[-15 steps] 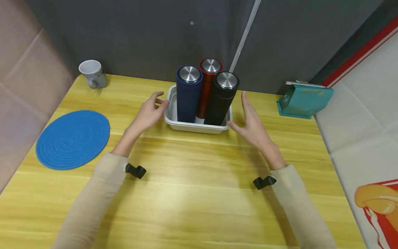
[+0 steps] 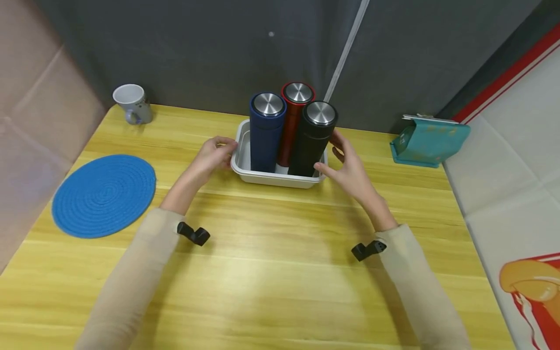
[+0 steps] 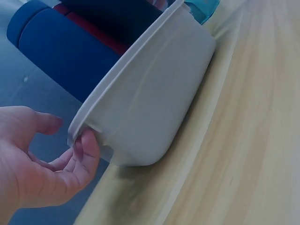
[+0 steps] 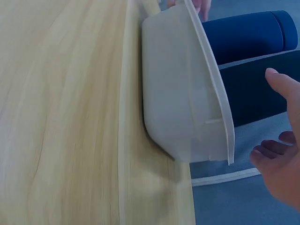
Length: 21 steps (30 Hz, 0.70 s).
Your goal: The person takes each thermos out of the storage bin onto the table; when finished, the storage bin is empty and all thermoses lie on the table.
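Both hands have closed in on the tray (image 2: 245, 172) since 0.5 s ago. The left hand (image 2: 213, 158) now curls its fingers (image 3: 86, 150) under the tray's left rim. The right hand (image 2: 350, 167), fingers loosely bent, is at the right rim; whether it grips, the views don't show. The tray sits mid-tabletop (image 2: 271, 272) holding 3 flasks (image 2: 267, 131). A mat (image 2: 104, 194) and mug (image 2: 131, 103) lie left of the tray, a teal box (image 2: 426, 141) right; none blocks it.

White plastic tub (image 2: 262, 178) upright near back of tabletop (image 2: 271, 262), holding three upright flasks (image 2: 292, 131): blue, red, black.
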Available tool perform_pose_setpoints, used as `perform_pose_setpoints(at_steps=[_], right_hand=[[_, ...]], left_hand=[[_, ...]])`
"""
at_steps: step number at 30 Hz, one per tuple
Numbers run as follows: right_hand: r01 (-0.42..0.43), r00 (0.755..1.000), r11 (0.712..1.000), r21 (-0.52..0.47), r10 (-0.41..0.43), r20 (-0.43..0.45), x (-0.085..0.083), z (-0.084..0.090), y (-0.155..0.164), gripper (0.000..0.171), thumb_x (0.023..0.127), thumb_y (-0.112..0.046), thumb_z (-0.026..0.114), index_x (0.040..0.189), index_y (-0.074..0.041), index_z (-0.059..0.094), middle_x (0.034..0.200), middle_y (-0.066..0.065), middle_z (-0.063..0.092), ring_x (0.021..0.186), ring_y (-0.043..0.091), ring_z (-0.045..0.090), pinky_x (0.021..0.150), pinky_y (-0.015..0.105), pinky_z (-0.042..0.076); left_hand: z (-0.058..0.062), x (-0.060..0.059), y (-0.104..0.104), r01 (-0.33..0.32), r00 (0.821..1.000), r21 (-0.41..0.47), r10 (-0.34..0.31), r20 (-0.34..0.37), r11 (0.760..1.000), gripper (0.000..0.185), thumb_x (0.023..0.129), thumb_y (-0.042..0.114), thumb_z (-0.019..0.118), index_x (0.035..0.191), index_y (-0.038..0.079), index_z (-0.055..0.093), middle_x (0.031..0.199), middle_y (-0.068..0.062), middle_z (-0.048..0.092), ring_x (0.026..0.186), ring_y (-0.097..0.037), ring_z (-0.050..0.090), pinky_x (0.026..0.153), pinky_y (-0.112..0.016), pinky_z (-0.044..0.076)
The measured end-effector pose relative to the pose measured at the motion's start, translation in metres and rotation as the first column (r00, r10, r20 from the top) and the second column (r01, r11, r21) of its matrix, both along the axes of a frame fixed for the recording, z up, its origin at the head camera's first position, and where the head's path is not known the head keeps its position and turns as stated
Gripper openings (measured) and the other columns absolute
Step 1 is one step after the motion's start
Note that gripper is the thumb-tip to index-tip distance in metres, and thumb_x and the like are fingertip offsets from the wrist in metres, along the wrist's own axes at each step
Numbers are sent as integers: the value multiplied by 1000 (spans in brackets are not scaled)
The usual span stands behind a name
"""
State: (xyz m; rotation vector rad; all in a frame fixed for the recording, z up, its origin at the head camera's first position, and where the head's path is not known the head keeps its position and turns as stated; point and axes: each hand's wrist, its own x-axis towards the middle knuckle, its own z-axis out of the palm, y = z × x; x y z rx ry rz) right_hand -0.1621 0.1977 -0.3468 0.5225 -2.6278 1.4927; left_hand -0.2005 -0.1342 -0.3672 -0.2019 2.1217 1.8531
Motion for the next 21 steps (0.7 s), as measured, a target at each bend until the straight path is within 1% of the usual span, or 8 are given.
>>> perform_pose_setpoints(at_steps=[3,7,8,10,12,15,17,21], right_hand=[[11,1000,998,-66,-9,27,-2,1,-4,81,84,-7,76,149,-2,27,148,15,38,135,28,39,113,38,34],[35,998,993,-110,-28,60,-5,2,-11,78,82,-8,77,146,0,32,144,15,42,130,28,45,110,34,38],[43,997,992,-115,-36,64,-6,3,-12,77,82,-9,78,144,0,34,142,15,43,128,28,46,109,33,40],[64,996,989,-131,-55,72,-7,5,-15,74,81,-10,79,142,0,37,138,15,46,126,28,49,107,35,42],[83,994,986,-147,-73,76,-7,5,-18,72,81,-11,80,139,0,40,134,15,48,122,28,51,105,38,44],[103,993,982,-158,-93,71,-8,4,-22,69,80,-11,80,137,1,42,129,16,51,118,28,53,103,40,46],[105,993,981,-166,-95,64,-8,2,-23,67,81,-10,79,136,1,43,129,17,51,118,28,53,103,41,46],[95,995,980,-177,-87,48,-8,1,-25,65,82,-8,78,136,2,44,129,17,52,120,27,52,104,41,45]], left_hand=[[-4,-4,0,5,999,101,-10,51,995,43,102,17,47,136,-7,40,104,-12,55,75,-13,59,66,-22,53],[-7,-8,-1,-13,993,233,-15,116,972,36,102,10,44,131,-11,42,91,-8,56,74,-14,56,65,-22,53],[-8,-8,-1,-19,992,253,-14,126,967,34,102,9,44,129,-11,43,89,-8,56,73,-14,55,65,-23,53],[-9,-9,-1,-25,990,269,-13,140,963,32,101,9,46,126,-11,45,90,-8,55,74,-14,55,65,-22,53],[-10,-10,-1,-24,988,278,-19,150,960,32,101,10,46,126,-10,45,93,-8,55,77,-15,56,66,-22,54],[-13,-11,-2,-39,984,311,-18,179,950,35,101,10,48,130,-10,45,98,-10,56,82,-16,57,69,-24,55],[-15,-11,-4,-45,981,341,-22,191,939,40,101,10,48,135,-10,42,100,-10,57,84,-16,58,70,-24,55],[-16,-7,-7,-32,984,403,-41,171,915,50,101,12,51,142,-10,35,102,-9,58,87,-15,59,74,-24,55]])
